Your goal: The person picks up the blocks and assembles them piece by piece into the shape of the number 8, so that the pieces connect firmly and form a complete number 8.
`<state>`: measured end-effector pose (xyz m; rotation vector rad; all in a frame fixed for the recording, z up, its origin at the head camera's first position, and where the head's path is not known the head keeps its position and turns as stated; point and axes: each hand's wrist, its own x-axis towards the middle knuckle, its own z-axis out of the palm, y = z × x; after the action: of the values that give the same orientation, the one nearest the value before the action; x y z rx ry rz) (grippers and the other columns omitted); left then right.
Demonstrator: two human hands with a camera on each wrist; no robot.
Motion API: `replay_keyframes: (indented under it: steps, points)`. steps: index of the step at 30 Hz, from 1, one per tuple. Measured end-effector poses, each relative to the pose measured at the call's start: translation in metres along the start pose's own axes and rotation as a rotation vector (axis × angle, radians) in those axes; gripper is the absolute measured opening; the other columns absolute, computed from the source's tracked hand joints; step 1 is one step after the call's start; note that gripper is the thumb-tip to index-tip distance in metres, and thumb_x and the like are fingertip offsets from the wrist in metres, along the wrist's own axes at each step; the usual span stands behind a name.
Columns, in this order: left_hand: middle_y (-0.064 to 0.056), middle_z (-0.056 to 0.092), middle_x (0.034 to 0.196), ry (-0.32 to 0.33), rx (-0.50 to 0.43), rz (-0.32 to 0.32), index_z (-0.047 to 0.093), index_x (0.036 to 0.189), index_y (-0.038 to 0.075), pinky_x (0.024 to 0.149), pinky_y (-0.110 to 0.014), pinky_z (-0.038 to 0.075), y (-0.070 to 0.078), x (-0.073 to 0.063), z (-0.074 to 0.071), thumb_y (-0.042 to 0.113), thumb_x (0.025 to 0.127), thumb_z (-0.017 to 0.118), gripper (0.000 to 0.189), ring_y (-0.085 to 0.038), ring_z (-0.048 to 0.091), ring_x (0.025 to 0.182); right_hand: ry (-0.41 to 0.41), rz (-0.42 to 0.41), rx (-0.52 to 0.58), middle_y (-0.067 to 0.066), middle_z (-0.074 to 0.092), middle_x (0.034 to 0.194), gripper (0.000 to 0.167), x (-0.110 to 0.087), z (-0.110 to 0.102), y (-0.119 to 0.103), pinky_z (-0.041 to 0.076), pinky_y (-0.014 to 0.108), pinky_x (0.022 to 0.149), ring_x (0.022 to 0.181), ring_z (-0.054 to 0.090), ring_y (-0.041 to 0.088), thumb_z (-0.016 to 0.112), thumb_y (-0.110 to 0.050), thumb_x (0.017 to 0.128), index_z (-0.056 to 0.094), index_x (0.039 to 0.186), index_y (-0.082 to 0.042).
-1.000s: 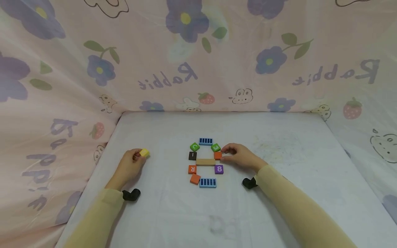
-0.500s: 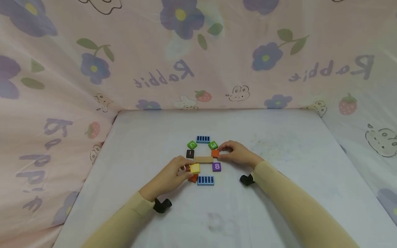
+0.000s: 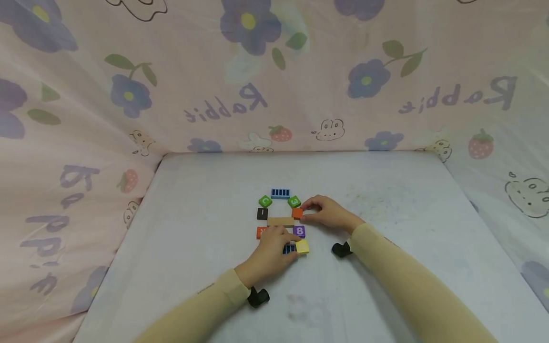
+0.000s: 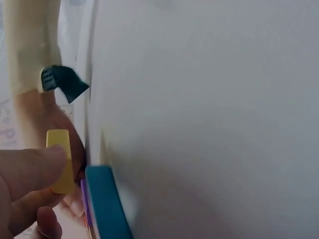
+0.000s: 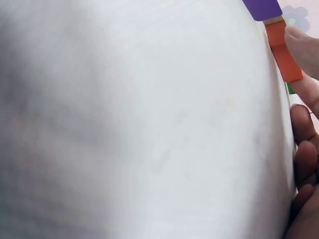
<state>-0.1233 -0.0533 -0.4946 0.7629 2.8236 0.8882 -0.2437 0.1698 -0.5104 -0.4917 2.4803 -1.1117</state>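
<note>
My left hand (image 3: 267,252) pinches a yellow square tile (image 3: 302,247) between thumb and fingers, at the lower right end of a ring of small tiles. In the left wrist view the yellow tile (image 4: 59,137) appears edge-on, beside the blue tile (image 4: 107,204). That lower blue barred tile (image 3: 288,249) is partly covered by the left hand, which also hides another orange tile. My right hand (image 3: 329,214) holds a plain orange tile (image 3: 297,213) at the ring's right side, thumb and a finger at its edges. Right below it lies a purple tile (image 3: 299,232) marked 8.
Above lie a blue barred tile (image 3: 280,193) and two green tiles, one marked C (image 3: 265,201) and one marked 3 (image 3: 294,201). A black tile (image 3: 262,214), an orange R tile (image 3: 261,232) and a wooden bar (image 3: 280,221) complete the ring. A patterned cloth (image 3: 300,105) hangs behind.
My left hand has carried the yellow tile from the far left, across the ring's lower left, to its lower right end. My right hand has stayed at the orange tile.
</note>
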Motion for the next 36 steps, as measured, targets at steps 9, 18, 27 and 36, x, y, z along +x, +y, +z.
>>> replay_keyframes:
  steps: [9,18,27,36]
  points:
    - [0.004,0.054,0.104,-0.054,0.095,-0.037,0.071,0.117,0.019,0.090,-0.036,0.037,0.009,0.005,0.002,0.033,0.085,0.075,0.036,-0.016,0.043,0.100,-0.004,0.001,0.007,-0.003,0.059,0.116,0.041,0.001,0.000,0.000,0.035,0.046,0.101,0.111,0.050,0.020,0.079,-0.047,0.077,0.068,0.109,-0.024]
    - [0.004,0.053,0.100,-0.033,0.093,-0.070,0.071,0.109,0.016,0.091,-0.036,0.035,0.010,0.006,0.005,0.036,0.083,0.076,0.033,-0.015,0.043,0.100,-0.002,0.005,0.007,-0.003,0.059,0.118,0.042,0.001,0.000,-0.001,0.035,0.046,0.100,0.110,0.050,0.020,0.079,-0.048,0.077,0.068,0.110,-0.025]
    - [0.006,0.048,0.094,0.000,0.114,-0.086,0.070,0.107,0.014,0.091,-0.036,0.034,0.010,0.005,0.005,0.038,0.083,0.076,0.034,-0.015,0.040,0.097,-0.001,0.034,0.015,-0.002,0.059,0.116,0.044,0.001,0.000,0.001,0.035,0.045,0.099,0.108,0.050,0.021,0.080,-0.048,0.076,0.067,0.110,-0.024]
    - [0.005,0.049,0.090,0.017,0.117,-0.110,0.071,0.100,0.013,0.088,-0.037,0.034,0.013,0.007,0.006,0.038,0.081,0.076,0.032,-0.015,0.040,0.093,-0.001,0.007,0.021,-0.003,0.060,0.114,0.040,0.001,0.000,0.001,0.035,0.044,0.099,0.108,0.050,0.020,0.080,-0.044,0.077,0.068,0.109,-0.023]
